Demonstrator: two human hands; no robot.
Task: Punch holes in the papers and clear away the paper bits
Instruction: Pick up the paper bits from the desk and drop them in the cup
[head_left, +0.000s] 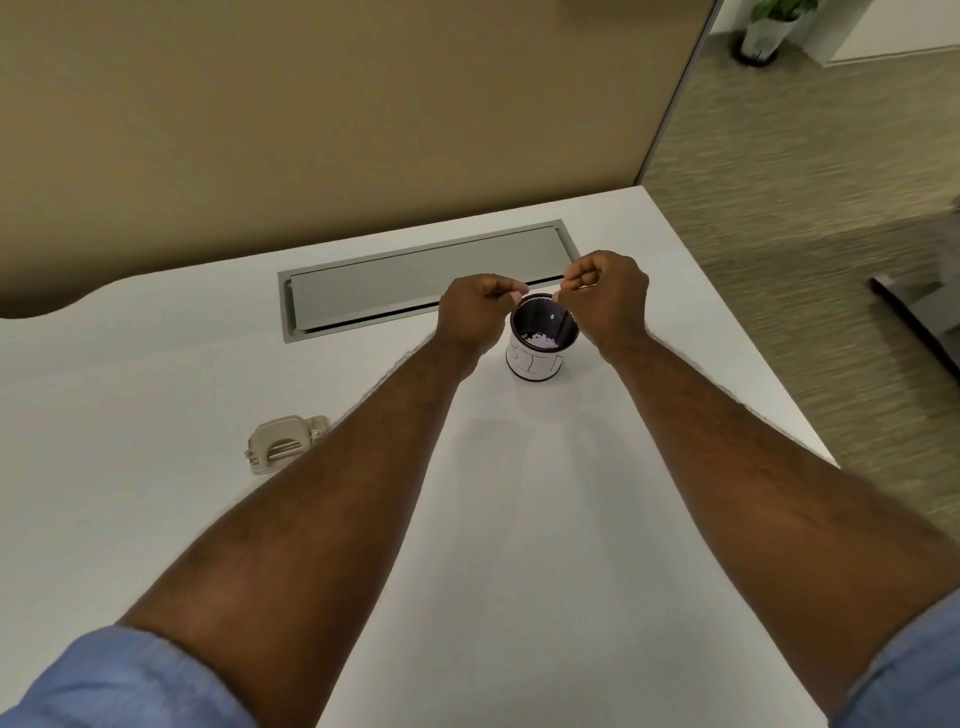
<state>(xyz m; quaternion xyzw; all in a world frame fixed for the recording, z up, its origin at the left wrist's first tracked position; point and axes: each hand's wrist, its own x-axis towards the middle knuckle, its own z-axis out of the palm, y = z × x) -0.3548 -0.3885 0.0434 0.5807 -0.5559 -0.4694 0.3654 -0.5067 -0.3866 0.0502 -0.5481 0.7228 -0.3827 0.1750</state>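
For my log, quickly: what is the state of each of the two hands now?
Left hand: fingers curled above the cup; what it holds cannot be told.
Right hand: the same.

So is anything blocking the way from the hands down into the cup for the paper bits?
Nothing visible does. Both hands, left and right, sit at the open rim of the cup, and paper bits already lie at its bottom.

The matt white desk top looks smooth. The beige metal hole punch has a dull sheen, and the grey metal cable hatch looks brushed. The dark mesh cup wears a white paper label.
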